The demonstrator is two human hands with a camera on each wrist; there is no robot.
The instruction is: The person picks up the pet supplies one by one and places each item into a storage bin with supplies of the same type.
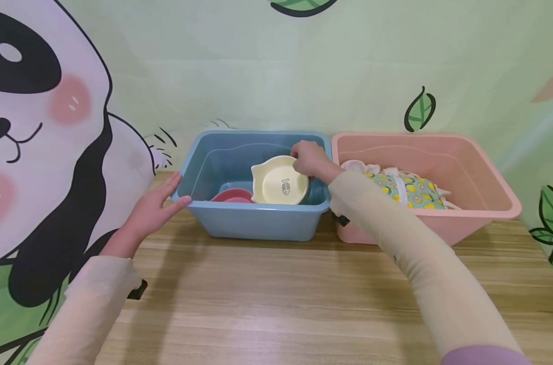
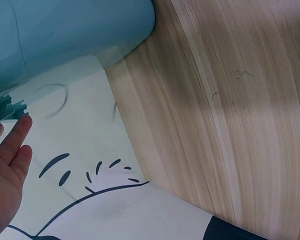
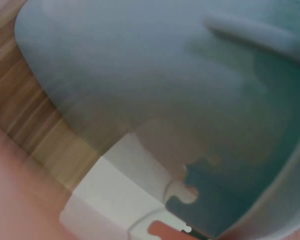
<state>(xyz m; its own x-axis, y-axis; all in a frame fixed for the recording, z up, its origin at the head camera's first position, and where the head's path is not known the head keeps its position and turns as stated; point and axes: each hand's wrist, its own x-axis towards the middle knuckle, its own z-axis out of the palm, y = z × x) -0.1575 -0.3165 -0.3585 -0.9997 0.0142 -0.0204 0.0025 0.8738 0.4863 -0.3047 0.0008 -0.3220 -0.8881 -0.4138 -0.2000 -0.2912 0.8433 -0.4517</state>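
My right hand (image 1: 310,159) reaches over the right side of a blue tub (image 1: 258,223) and grips the edge of a cream cat-shaped dish (image 1: 276,175) with a fishbone drawing. The dish is tilted, its inside facing me. Lower left of it in the tub lies a pinkish-red round dish (image 1: 235,194), partly hidden behind the front wall. My left hand (image 1: 155,205) rests on the tub's left front corner, fingers straight. In the left wrist view the left fingers (image 2: 21,131) show beside the tub's outer wall. The right wrist view is blurred and does not show the fingers.
A pink tub (image 1: 458,223) stands right beside the blue one, holding a yellow-and-teal fruit-print cloth item (image 1: 408,191) with white frills. Both stand on a wooden table (image 1: 267,294). Behind rises a green backdrop (image 1: 267,91) printed with a panda and leaves.
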